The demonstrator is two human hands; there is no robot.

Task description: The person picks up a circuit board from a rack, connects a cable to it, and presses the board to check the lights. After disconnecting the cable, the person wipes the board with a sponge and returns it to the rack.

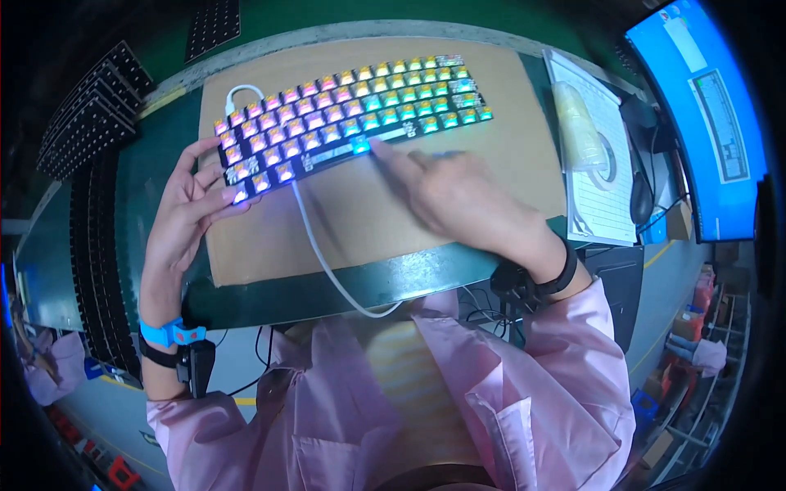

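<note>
A keyboard without keycaps (331, 133), its switches lit from pink through yellow to green and blue, is tilted over a brown cardboard sheet (270, 254). My left hand (182, 200) grips its left end, thumb at the lower corner and fingers behind the edge. With the index finger stretched out, my right hand (458, 196) reaches the bottom row, the fingertip at a blue-lit switch (361, 144). The other right fingers are partly curled, with nothing seen in them. A white cable (315, 248) runs past the keyboard's lower edge toward my lap, and its plug end (231, 105) shows at the top left.
Black keyboard plates (98, 106) are stacked at the left on the green table (352, 288). On the right lie paper sheets (602, 200), a roll of clear tape (577, 127) and a black mouse (642, 202), beside a lit monitor (704, 106). Other people sit farther off.
</note>
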